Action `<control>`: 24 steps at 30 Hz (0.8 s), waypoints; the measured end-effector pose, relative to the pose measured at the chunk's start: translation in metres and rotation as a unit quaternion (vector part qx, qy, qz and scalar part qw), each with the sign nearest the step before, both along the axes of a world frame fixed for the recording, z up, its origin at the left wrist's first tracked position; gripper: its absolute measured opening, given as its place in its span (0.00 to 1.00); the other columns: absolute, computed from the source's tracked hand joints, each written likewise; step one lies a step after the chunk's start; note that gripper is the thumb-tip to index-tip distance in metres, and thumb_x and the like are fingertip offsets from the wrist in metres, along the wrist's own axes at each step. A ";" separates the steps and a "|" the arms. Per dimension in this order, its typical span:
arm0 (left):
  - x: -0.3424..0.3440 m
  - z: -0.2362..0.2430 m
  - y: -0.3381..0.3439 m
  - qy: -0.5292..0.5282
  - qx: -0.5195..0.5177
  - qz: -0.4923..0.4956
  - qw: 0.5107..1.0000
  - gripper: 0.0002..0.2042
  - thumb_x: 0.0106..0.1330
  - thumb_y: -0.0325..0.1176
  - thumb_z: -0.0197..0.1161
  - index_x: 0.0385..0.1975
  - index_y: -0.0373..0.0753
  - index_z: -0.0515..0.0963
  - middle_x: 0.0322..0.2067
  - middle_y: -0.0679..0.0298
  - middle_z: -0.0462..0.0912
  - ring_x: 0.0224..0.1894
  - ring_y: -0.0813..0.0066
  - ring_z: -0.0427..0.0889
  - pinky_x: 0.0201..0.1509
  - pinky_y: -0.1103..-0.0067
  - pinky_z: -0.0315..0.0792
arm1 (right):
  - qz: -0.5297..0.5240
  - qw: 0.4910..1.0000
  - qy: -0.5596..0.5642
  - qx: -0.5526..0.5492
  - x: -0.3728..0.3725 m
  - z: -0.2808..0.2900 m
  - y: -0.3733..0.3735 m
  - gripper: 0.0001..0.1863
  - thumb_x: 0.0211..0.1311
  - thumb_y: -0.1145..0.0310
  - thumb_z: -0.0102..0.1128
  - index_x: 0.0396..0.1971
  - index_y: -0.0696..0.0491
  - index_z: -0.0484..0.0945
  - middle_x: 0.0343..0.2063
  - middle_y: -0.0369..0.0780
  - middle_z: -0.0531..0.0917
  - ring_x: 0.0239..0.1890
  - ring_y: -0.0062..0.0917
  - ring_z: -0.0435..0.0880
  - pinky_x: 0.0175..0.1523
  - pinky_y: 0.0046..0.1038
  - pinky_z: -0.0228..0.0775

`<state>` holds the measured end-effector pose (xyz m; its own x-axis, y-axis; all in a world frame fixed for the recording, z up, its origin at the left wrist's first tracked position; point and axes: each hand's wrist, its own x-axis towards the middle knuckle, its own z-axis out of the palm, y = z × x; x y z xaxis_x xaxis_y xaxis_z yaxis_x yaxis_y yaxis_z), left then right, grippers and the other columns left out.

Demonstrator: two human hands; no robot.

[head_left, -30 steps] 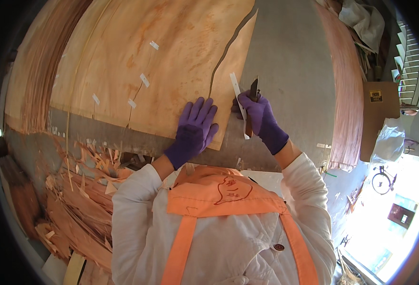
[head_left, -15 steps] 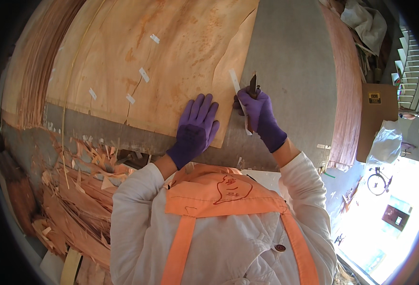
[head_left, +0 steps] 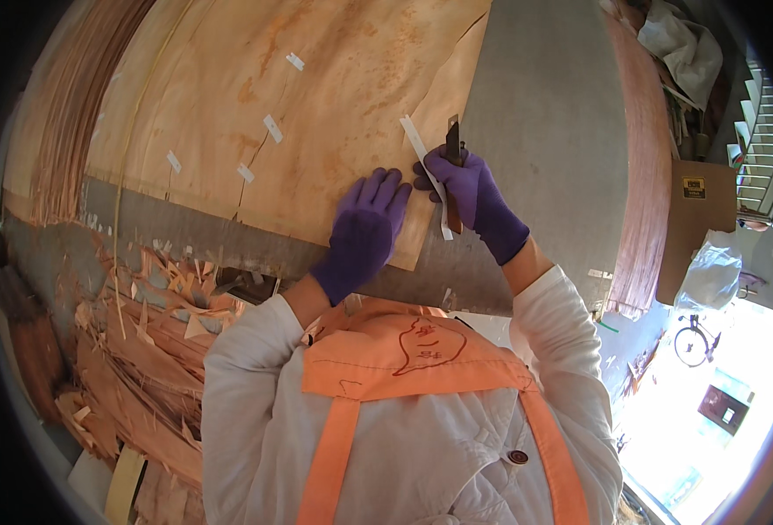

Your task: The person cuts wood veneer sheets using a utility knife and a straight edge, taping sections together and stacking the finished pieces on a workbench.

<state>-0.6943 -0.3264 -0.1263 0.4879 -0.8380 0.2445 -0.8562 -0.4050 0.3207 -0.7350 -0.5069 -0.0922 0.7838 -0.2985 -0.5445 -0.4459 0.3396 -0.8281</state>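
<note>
A large pale wood veneer sheet (head_left: pixel 343 105) lies on the grey worktable (head_left: pixel 544 131), with a crack running down near its right edge. My left hand (head_left: pixel 365 229), in a purple glove, rests on the sheet's near right part with its fingers stretched out. In my gloved right hand (head_left: pixel 474 192), closed at the sheet's right edge, is a knife (head_left: pixel 453 136) with its dark blade pointing away from me. A narrow white tape strip (head_left: pixel 414 136) is pinched by the same hand and slants over the sheet's edge.
Short white tape pieces (head_left: pixel 272 129) are stuck along the sheet's cracks. Stacked veneers (head_left: pixel 76 114) stand at the left, and a reddish veneer stack (head_left: pixel 645 175) lines the right. Torn veneer scraps (head_left: pixel 133 367) are heaped at the near left. A cardboard box (head_left: pixel 697 210) is beyond the right side.
My right hand has moved slightly left with the knife and tape strip, so the strip's far end is now over the veneer. My left hand stays on the sheet, its fingers drawn closer together.
</note>
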 end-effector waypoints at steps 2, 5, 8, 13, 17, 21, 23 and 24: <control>0.006 0.000 -0.001 -0.028 0.008 -0.001 1.000 0.18 0.55 0.32 0.57 0.47 0.39 0.73 0.52 0.61 0.71 0.56 0.64 0.69 0.57 0.66 0.63 | 0.020 0.999 -0.025 0.029 0.000 -0.001 -0.001 0.10 0.61 0.67 0.55 0.34 0.59 0.74 0.28 0.40 0.81 0.26 0.22 0.80 0.29 0.22 0.69; 0.007 -0.006 -0.006 0.021 0.010 0.022 0.999 0.21 0.51 0.28 0.59 0.48 0.42 0.73 0.52 0.63 0.71 0.55 0.62 0.69 0.56 0.67 0.63 | 0.055 0.997 -0.012 0.055 -0.003 -0.005 0.000 0.09 0.60 0.68 0.56 0.32 0.60 0.74 0.23 0.40 0.79 0.22 0.21 0.79 0.26 0.21 0.68; 0.008 -0.006 -0.005 0.059 -0.008 0.034 0.998 0.20 0.51 0.28 0.60 0.47 0.42 0.74 0.51 0.64 0.72 0.54 0.63 0.70 0.55 0.67 0.64 | 0.057 0.996 0.025 0.069 -0.007 -0.005 0.002 0.08 0.60 0.69 0.56 0.31 0.59 0.74 0.22 0.40 0.79 0.20 0.21 0.77 0.24 0.22 0.67; 0.008 -0.004 -0.012 0.082 -0.074 0.099 0.989 0.22 0.52 0.29 0.60 0.50 0.41 0.72 0.53 0.63 0.71 0.51 0.64 0.71 0.51 0.68 0.67 | 0.031 0.996 0.070 0.052 -0.009 -0.003 0.006 0.08 0.60 0.69 0.56 0.29 0.59 0.73 0.21 0.39 0.78 0.20 0.22 0.77 0.24 0.22 0.67; 0.014 0.004 -0.017 -0.003 0.059 0.047 0.997 0.26 0.55 0.35 0.59 0.56 0.38 0.68 0.58 0.63 0.66 0.47 0.69 0.70 0.45 0.71 0.67 | 0.035 0.997 0.064 0.033 -0.010 -0.007 0.007 0.08 0.60 0.69 0.56 0.29 0.59 0.74 0.21 0.39 0.78 0.20 0.21 0.76 0.24 0.22 0.67; 0.011 -0.002 -0.023 -0.067 0.131 0.051 0.988 0.26 0.54 0.34 0.57 0.55 0.35 0.69 0.57 0.59 0.67 0.42 0.68 0.72 0.40 0.71 0.68 | 0.073 0.996 0.049 -0.008 -0.020 -0.008 0.003 0.09 0.58 0.69 0.56 0.27 0.60 0.73 0.19 0.40 0.78 0.18 0.24 0.77 0.24 0.24 0.69; 0.010 -0.005 -0.023 -0.105 0.151 0.044 0.982 0.26 0.54 0.35 0.56 0.55 0.34 0.69 0.57 0.58 0.67 0.42 0.68 0.71 0.37 0.72 0.67 | 0.096 0.987 0.084 -0.101 -0.021 0.003 -0.001 0.09 0.58 0.69 0.56 0.26 0.61 0.74 0.18 0.40 0.78 0.19 0.23 0.77 0.26 0.24 0.70; 0.010 -0.006 -0.023 -0.115 0.161 0.040 0.979 0.26 0.55 0.35 0.56 0.55 0.34 0.69 0.57 0.58 0.67 0.42 0.68 0.71 0.36 0.72 0.67 | 0.107 0.978 0.102 -0.147 -0.022 0.008 -0.003 0.09 0.58 0.69 0.56 0.26 0.61 0.74 0.18 0.39 0.78 0.19 0.22 0.77 0.26 0.24 0.70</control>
